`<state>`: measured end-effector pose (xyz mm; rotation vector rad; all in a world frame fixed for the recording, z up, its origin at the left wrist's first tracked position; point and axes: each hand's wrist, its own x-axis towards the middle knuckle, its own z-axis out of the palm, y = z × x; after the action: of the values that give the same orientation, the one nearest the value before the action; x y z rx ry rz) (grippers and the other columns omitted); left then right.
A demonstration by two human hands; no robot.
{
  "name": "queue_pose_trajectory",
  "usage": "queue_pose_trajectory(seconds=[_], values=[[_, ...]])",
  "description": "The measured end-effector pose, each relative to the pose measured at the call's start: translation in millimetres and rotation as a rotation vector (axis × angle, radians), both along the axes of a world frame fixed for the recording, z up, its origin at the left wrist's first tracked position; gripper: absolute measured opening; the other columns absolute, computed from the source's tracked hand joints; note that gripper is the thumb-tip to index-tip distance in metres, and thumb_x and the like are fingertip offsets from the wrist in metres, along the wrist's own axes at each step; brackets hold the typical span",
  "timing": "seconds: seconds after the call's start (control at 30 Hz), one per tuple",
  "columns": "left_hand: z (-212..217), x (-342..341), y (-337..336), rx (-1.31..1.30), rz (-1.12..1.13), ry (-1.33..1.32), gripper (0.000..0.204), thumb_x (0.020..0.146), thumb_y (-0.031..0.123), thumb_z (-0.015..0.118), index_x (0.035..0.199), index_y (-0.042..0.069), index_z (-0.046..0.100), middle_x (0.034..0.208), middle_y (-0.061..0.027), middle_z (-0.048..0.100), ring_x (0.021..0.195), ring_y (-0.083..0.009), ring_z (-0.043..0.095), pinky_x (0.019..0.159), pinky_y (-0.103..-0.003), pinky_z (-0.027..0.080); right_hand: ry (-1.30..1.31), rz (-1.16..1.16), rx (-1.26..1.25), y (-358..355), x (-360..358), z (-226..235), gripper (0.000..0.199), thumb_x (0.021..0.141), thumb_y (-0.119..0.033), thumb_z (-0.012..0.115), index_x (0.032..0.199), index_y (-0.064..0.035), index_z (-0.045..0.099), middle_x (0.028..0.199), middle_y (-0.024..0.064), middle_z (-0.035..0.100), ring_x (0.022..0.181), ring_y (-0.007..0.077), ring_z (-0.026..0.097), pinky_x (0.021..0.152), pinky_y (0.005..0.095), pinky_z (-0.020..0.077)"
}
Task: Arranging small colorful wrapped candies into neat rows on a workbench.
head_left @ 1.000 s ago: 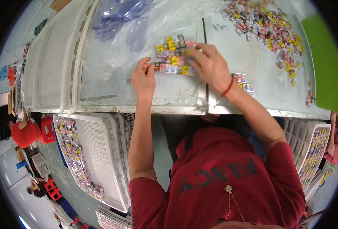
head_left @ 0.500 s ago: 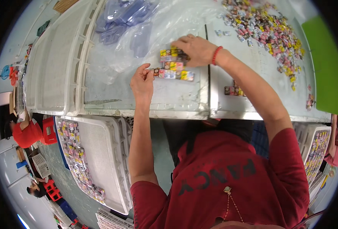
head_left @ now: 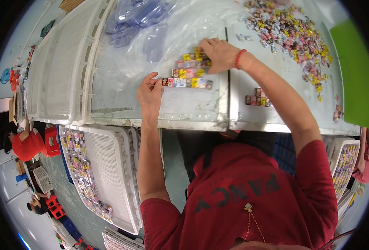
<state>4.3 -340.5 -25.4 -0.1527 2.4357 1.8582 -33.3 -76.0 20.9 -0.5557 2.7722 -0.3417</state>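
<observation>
While we lean over the steel table (head_left: 193, 110), our left hand (head_left: 150, 92) pinches the left end of the nearest row of small colourful squares (head_left: 187, 82), seemingly to keep it straight. Beyond that row, our right hand (head_left: 216, 53) lies curled over the farther rows (head_left: 193, 63), fingertips pressing them, probably squaring them together. Right of the row sits a small cluster (head_left: 257, 100); far beyond it spreads the loose heap (head_left: 291, 33). Clear bags (head_left: 138, 18) lie beyond-left.
</observation>
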Motion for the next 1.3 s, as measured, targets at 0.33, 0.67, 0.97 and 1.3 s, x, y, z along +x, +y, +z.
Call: queue_pose_trajectory(seconds=[0.33, 0.67, 0.97, 1.3], values=[[2.8, -3.0, 7.9, 0.009, -0.039, 0.008, 0.029, 0.088, 0.006, 0.06, 0.116, -0.001, 0.06, 0.081, -0.0046, 0.063, 0.063, -0.0089, 0.057, 0.051, -0.023, 0.043, -0.05, -0.049, -0.158, 8.4, -3.9, 2.8, 0.093, 0.066, -0.04, 0.08, 0.138, -0.0045, 0.033, 0.131, 0.0249, 0.047, 0.118, 0.0398, 0.048, 0.098, 0.0422, 0.0432], [4.7, -1.7, 18.4, -0.093, -0.03, 0.045, 0.027, 0.087, 0.006, 0.06, 0.113, 0.0, 0.062, 0.078, -0.0051, 0.064, 0.063, -0.01, 0.061, 0.053, -0.025, 0.047, -0.196, -0.152, -0.238, 21.1, -29.6, -11.4, 0.079, 0.067, -0.046, 0.079, 0.121, 0.0067, 0.054, 0.114, 0.0223, 0.062, 0.108, 0.0335, 0.059, 0.093, 0.036, 0.047], [-1.4, -2.7, 18.6, -0.054, -0.021, 0.047, 0.029, 0.088, 0.007, 0.06, 0.116, -0.001, 0.06, 0.079, -0.0034, 0.062, 0.061, -0.0078, 0.055, 0.051, -0.023, 0.044, -0.22, -0.198, -0.283, 12.2, -25.8, -12.0, 0.073, 0.065, -0.043, 0.08, 0.112, 0.01, 0.061, 0.109, 0.0246, 0.064, 0.102, 0.0332, 0.062, 0.089, 0.0359, 0.0487], [-0.2, -1.9, 21.0, -0.072, -0.029, 0.064, 0.03, 0.087, 0.005, 0.059, 0.116, -0.002, 0.06, 0.077, -0.0028, 0.062, 0.06, -0.0074, 0.054, 0.05, -0.023, 0.043, -0.378, -0.436, -0.66, 20.6, -5.9, -12.8, 0.053, 0.075, -0.028, 0.079, 0.11, 0.0062, 0.058, 0.093, 0.0122, 0.063, 0.082, 0.0143, 0.057, 0.064, 0.03, 0.0462]])
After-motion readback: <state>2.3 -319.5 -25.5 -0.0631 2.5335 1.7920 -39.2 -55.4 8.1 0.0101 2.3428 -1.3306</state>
